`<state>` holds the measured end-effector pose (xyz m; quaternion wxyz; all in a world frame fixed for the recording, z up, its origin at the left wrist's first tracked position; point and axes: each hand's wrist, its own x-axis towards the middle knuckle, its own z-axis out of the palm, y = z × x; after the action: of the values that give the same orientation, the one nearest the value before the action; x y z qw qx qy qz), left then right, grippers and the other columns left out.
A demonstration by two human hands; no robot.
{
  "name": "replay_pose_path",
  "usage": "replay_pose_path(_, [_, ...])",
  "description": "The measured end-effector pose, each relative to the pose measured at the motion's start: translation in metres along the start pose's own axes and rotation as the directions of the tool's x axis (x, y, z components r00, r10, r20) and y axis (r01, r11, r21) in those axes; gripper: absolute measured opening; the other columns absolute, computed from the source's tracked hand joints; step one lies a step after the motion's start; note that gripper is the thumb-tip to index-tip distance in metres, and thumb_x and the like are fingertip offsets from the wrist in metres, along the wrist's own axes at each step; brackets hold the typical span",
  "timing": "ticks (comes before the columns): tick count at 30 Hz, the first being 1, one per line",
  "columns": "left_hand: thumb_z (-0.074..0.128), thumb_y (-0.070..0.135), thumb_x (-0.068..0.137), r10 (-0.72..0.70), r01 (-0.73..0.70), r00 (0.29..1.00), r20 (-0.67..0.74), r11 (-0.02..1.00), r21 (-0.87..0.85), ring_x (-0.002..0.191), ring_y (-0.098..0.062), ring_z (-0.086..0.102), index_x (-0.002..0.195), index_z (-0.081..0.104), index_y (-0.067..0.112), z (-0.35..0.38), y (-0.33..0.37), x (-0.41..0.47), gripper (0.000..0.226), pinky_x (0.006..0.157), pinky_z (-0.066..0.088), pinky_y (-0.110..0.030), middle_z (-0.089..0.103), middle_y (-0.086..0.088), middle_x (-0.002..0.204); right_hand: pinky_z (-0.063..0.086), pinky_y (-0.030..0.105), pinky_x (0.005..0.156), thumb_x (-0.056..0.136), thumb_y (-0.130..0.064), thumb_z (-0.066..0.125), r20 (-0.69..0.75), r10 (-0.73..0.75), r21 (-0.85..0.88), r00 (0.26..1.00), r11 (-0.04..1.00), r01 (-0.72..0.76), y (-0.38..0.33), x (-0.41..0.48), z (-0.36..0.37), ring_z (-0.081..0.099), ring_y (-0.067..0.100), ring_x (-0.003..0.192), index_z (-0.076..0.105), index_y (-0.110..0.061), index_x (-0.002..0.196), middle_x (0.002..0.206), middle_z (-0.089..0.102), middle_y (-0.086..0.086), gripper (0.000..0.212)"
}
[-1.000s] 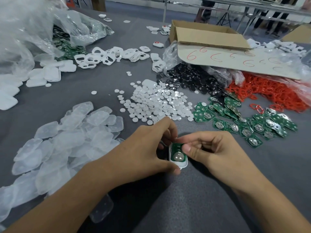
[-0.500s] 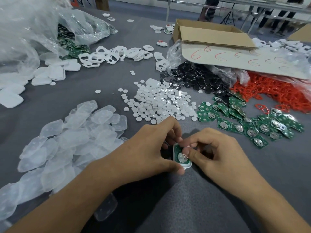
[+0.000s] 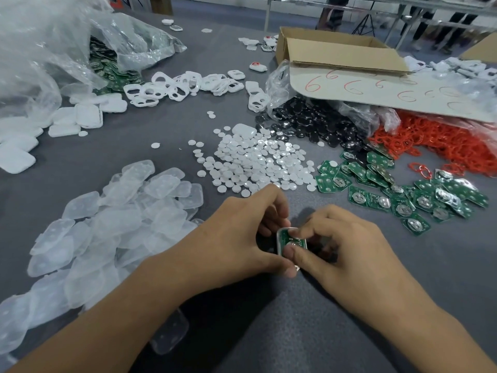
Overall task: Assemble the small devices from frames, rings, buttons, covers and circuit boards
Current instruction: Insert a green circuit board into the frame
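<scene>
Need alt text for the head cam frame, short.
Two bare hands, left hand and right hand, press a green circuit board into a small white frame on a grey table, with heaps of clear covers, white buttons and loose boards around.

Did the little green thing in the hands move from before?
Yes, a little. The green circuit board in its white frame now sits farther below the pile of white buttons than before, nearer the person, with the right hand pressing on it.

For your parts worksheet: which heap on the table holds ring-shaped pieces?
The red heap at far right, beside the cardboard box; its pieces are open loops.
</scene>
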<state>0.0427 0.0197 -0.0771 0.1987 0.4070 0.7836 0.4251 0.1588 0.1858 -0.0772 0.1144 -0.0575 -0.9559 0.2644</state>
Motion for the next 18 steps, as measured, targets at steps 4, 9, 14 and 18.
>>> replay_pose_path(4, [0.098,0.035,0.061,0.007,-0.007,1.0,-0.001,1.0,0.01,0.097,-0.002,0.065,0.102,0.053,0.032,0.0004,-0.0009,-0.0008,0.06,0.085,0.054,-0.021,0.071,0.012,0.102,0.041,0.011,0.072,0.082,-0.034,0.08,0.047,-0.038,-0.003,0.998,0.999,0.039,0.0004,-0.0008,-0.001,0.055,-0.006,0.077,0.077,-0.03,0.087,0.094,0.058,-0.02,0.007])
replay_pose_path(9, [0.096,0.033,0.064,0.011,-0.012,1.0,0.008,1.0,0.006,0.1,-0.002,0.065,0.103,0.053,0.034,-0.0004,-0.0011,-0.0017,0.058,0.089,0.054,-0.027,0.071,0.012,0.104,0.043,0.014,0.071,0.084,-0.033,0.079,0.069,-0.067,-0.013,0.995,0.998,0.068,0.0004,-0.0019,-0.0022,0.057,-0.002,0.079,0.077,-0.031,0.09,0.096,0.054,-0.021,0.006])
replay_pose_path(14, [0.094,0.031,0.069,0.029,-0.029,0.999,0.03,1.0,0.01,0.106,0.001,0.063,0.105,0.052,0.034,-0.0022,-0.0005,-0.0022,0.056,0.093,0.053,-0.025,0.07,0.015,0.109,0.044,0.012,0.071,0.084,-0.037,0.077,0.031,-0.059,0.002,0.998,0.998,0.059,0.0025,-0.0033,0.0,0.058,-0.003,0.08,0.077,-0.032,0.089,0.096,0.056,-0.021,0.007])
replay_pose_path(18, [0.093,0.031,0.07,0.051,-0.051,0.998,0.03,0.998,0.031,0.106,-0.001,0.063,0.107,0.053,0.032,-0.0019,-0.0011,-0.0012,0.054,0.093,0.053,-0.026,0.069,0.014,0.109,0.038,0.003,0.069,0.081,-0.036,0.079,-0.005,-0.047,0.044,0.999,0.998,0.047,0.0043,-0.0045,0.0008,0.057,-0.01,0.08,0.076,-0.037,0.097,0.092,0.058,-0.024,0.016])
